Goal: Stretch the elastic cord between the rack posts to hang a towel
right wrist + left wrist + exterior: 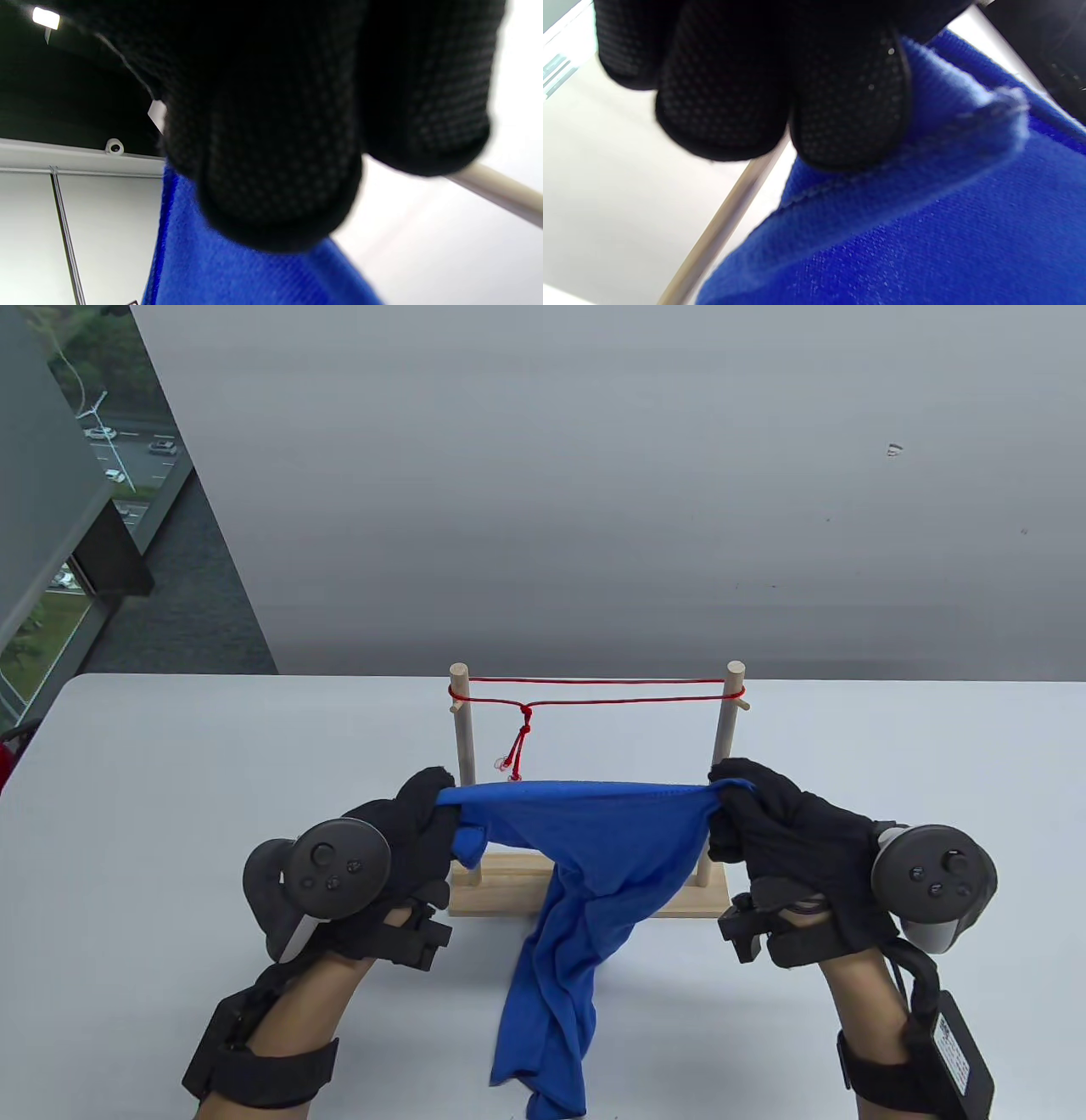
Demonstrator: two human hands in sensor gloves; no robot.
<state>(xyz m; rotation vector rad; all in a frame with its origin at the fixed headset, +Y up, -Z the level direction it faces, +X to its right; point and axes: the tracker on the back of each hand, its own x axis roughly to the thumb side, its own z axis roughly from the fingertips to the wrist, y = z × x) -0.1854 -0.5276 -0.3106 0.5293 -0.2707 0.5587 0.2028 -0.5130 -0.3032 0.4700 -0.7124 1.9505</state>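
Note:
A wooden rack [585,891] with two upright posts stands at the table's middle. A red elastic cord [594,691] runs doubled between the post tops, with a knot and loose ends [519,746] hanging near the left post. A blue towel [585,865] is held up in front of the rack, below the cord; its lower part trails onto the table. My left hand [428,810] grips its left top corner and my right hand [738,802] its right top corner. The left wrist view shows my fingers [848,106] on the blue cloth [925,212]; the right wrist view shows my fingers [275,169] over the cloth [220,271].
The white table [170,780] ends at a far edge just behind the rack. A grey wall is behind it and a window lies at the far left. A rack post shows in the left wrist view [721,228] and in the right wrist view [500,190].

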